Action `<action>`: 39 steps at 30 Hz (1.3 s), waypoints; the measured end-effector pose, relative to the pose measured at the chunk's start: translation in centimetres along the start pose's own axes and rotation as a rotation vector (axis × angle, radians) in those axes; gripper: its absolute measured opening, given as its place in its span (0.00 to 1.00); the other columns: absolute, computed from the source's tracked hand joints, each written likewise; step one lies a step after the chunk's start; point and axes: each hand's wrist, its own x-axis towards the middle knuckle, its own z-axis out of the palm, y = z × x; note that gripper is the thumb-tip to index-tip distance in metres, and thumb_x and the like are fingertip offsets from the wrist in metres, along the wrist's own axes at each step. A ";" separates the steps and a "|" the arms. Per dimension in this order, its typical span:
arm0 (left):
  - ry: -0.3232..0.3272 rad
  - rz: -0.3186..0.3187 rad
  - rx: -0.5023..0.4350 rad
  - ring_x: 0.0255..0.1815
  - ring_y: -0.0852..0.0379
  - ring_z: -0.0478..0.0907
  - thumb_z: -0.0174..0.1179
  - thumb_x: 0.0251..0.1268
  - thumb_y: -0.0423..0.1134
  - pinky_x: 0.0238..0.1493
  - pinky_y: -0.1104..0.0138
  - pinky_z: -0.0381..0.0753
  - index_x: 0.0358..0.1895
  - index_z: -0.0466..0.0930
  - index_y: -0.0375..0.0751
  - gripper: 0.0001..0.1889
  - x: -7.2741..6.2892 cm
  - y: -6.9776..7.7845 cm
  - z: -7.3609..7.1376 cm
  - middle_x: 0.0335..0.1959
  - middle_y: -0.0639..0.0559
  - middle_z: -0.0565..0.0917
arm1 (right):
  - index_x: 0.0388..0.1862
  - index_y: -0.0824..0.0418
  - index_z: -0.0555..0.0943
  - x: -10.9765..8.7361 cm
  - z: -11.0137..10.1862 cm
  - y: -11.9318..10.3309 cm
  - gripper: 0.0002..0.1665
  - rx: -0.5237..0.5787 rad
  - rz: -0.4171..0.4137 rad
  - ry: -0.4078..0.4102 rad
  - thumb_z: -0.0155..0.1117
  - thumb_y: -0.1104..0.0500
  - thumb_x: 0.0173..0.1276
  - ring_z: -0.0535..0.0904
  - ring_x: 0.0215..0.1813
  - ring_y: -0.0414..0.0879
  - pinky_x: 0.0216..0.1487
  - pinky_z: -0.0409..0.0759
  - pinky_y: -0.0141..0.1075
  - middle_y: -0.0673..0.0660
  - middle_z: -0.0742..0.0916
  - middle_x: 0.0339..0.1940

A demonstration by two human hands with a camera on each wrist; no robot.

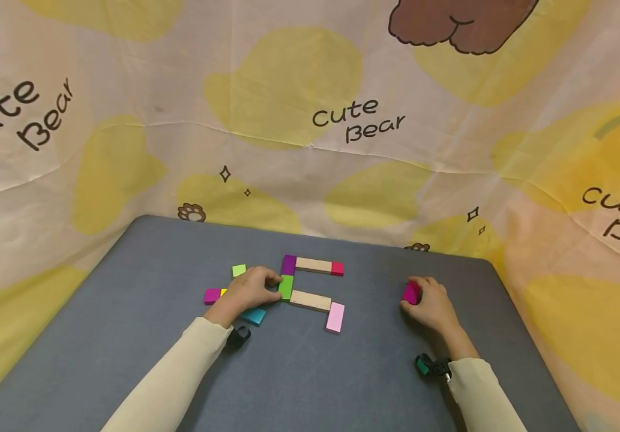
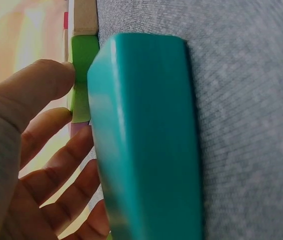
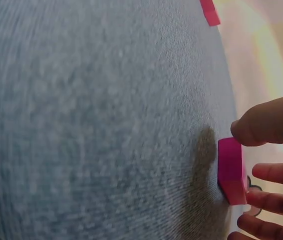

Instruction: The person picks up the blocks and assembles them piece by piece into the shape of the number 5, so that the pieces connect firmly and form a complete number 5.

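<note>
My left hand (image 1: 251, 289) is at the left side of a green block (image 1: 285, 288), thumb and index fingertip pinching along its edge. In the left wrist view, the thumb (image 2: 46, 82) lies against that block, the other fingers spread below. My right hand (image 1: 433, 303) grips a magenta block (image 1: 410, 293) between thumb and fingers at the right of the table. The right wrist view shows this magenta block (image 3: 231, 170) close over the table beside its shadow. The green block joins a purple block (image 1: 289, 264) and a wooden plank (image 1: 311, 300).
Another wooden plank (image 1: 313, 265) runs from the purple block to a red block (image 1: 338, 269). A pink block (image 1: 335, 317) adjoins the nearer plank. Around the left hand lie a teal block (image 1: 254, 316), a lime block (image 1: 239, 270), a magenta block (image 1: 212, 296) and a partly hidden yellow one.
</note>
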 end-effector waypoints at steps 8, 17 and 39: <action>-0.005 -0.008 0.001 0.48 0.57 0.80 0.71 0.52 0.45 0.52 0.57 0.78 0.52 0.85 0.47 0.21 0.0 -0.1 0.1 0.46 0.54 0.86 | 0.62 0.69 0.73 -0.1 -0.1 0.3 0.37 0.006 0.014 -0.012 0.68 0.54 0.54 0.72 0.52 0.66 0.44 0.75 0.54 0.73 0.76 0.57; -0.005 -0.004 0.011 0.48 0.57 0.80 0.71 0.52 0.45 0.52 0.56 0.78 0.52 0.85 0.47 0.22 0.1 -0.2 0.1 0.46 0.54 0.86 | 0.60 0.72 0.73 0.0 -0.1 0.7 0.36 0.017 0.013 -0.016 0.69 0.55 0.56 0.72 0.54 0.67 0.49 0.75 0.56 0.73 0.78 0.56; -0.003 0.003 -0.002 0.48 0.57 0.80 0.71 0.52 0.46 0.52 0.57 0.78 0.51 0.85 0.46 0.21 0.0 -0.1 0.1 0.45 0.53 0.86 | 0.57 0.66 0.78 -1.6 0.6 -3.3 0.33 0.065 -0.063 0.043 0.73 0.51 0.54 0.75 0.55 0.61 0.50 0.77 0.55 0.64 0.82 0.54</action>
